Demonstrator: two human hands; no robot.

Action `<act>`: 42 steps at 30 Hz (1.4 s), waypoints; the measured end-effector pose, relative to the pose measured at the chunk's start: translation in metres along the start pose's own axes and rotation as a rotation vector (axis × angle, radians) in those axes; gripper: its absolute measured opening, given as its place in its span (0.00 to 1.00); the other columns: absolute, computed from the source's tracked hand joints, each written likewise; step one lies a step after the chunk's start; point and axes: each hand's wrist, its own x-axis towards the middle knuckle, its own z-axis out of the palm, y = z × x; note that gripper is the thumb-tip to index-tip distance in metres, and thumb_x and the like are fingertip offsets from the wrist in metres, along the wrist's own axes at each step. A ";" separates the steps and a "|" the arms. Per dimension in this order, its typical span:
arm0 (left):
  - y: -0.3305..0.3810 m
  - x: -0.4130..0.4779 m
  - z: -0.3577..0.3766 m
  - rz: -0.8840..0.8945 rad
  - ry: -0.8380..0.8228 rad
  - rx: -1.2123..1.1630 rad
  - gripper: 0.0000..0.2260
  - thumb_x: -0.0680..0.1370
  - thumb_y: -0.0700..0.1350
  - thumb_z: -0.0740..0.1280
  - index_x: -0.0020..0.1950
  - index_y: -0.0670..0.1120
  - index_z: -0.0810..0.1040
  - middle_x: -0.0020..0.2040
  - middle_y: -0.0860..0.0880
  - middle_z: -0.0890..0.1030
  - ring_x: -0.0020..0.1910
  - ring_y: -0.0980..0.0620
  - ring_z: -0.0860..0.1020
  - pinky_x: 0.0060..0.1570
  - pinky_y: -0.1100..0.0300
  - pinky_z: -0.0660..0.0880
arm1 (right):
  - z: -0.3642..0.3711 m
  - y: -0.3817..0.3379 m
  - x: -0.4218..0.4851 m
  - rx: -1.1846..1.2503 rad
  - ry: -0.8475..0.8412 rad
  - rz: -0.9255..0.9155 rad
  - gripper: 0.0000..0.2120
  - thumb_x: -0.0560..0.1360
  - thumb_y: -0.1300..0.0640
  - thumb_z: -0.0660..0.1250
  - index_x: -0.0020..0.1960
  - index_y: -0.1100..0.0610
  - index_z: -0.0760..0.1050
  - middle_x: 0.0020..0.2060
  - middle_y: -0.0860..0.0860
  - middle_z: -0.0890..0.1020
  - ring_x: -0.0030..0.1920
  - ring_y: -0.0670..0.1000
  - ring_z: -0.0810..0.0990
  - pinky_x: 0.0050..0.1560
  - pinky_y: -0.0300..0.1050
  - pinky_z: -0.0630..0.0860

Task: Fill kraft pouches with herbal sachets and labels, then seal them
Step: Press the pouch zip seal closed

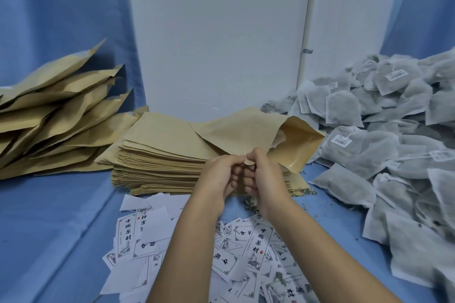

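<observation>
— Two hands on one corner, then. Our left hand (220, 176) and right hand (264, 173) meet knuckle to knuckle. Thumbs and curled fingers pinch the near lip of the tan kraft paper pouch (241, 128), one hand to each wall of it as far as we can tell.

— The pouch runs up and away from our hands, its mouth gaping toward the right-hand side. It rests on the stack of flat tan kraft pouches (157, 155) just beyond our left knuckles. How will it handle?

— Light and thin, we judge: creasable paper outside, and a glossier lining inside that may slide under the fingers. It flops rather than stands. We should hold it at the lip and part the walls gently, since a hard tug could tear or crumple that edge.

— Something pale shows inside the mouth. We cannot tell whether it is a label or only lining.

— Agreed. Out to the right of our right hand lies the heap of grey mesh herbal sachets (369, 142). They look soft and pillowy, and likely to shed, going by the crumbs of dried herb (251, 204) between our wrists. We would take one by its body, not by a string tag.

— Nearer us, beneath our forearms, the white printed paper labels (258, 241) lie scattered. They are flimsy, so best lifted by an edge.

— Well off to the left of our left hand, the bulging tan pouches (61, 110) are piled on the blue cloth (61, 229).
</observation>
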 end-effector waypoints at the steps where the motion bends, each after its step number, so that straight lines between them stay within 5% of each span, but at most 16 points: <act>1: -0.001 0.000 0.000 -0.009 -0.009 0.003 0.11 0.76 0.38 0.66 0.33 0.44 0.75 0.21 0.53 0.70 0.20 0.59 0.66 0.21 0.70 0.64 | -0.001 0.001 0.001 -0.024 0.017 -0.013 0.12 0.75 0.59 0.58 0.32 0.57 0.66 0.19 0.48 0.71 0.18 0.45 0.62 0.21 0.36 0.59; 10: -0.001 -0.001 0.001 -0.009 -0.007 -0.024 0.12 0.75 0.38 0.66 0.31 0.44 0.74 0.21 0.53 0.70 0.20 0.59 0.66 0.23 0.69 0.64 | -0.008 -0.002 0.005 0.186 0.094 0.054 0.15 0.75 0.60 0.57 0.31 0.54 0.59 0.18 0.46 0.59 0.17 0.45 0.54 0.19 0.35 0.52; 16: -0.005 -0.005 0.008 -0.038 -0.065 -0.036 0.13 0.76 0.41 0.65 0.31 0.43 0.76 0.22 0.52 0.68 0.20 0.57 0.64 0.21 0.68 0.64 | -0.009 0.000 0.006 0.100 0.040 0.059 0.18 0.75 0.56 0.58 0.26 0.55 0.61 0.17 0.50 0.65 0.17 0.47 0.58 0.19 0.36 0.55; 28: -0.002 0.000 0.002 -0.128 -0.045 -0.135 0.11 0.75 0.38 0.63 0.33 0.44 0.69 0.19 0.52 0.64 0.17 0.58 0.61 0.19 0.68 0.60 | -0.012 0.004 0.012 0.196 0.087 0.033 0.14 0.76 0.60 0.55 0.33 0.52 0.58 0.20 0.46 0.57 0.19 0.45 0.53 0.19 0.35 0.51; 42: 0.000 0.000 -0.006 -0.153 -0.063 -0.136 0.13 0.75 0.38 0.62 0.31 0.45 0.66 0.19 0.52 0.63 0.17 0.57 0.59 0.19 0.68 0.58 | -0.019 0.004 0.018 0.219 0.173 0.060 0.12 0.75 0.59 0.56 0.34 0.53 0.58 0.19 0.45 0.58 0.18 0.44 0.54 0.18 0.34 0.51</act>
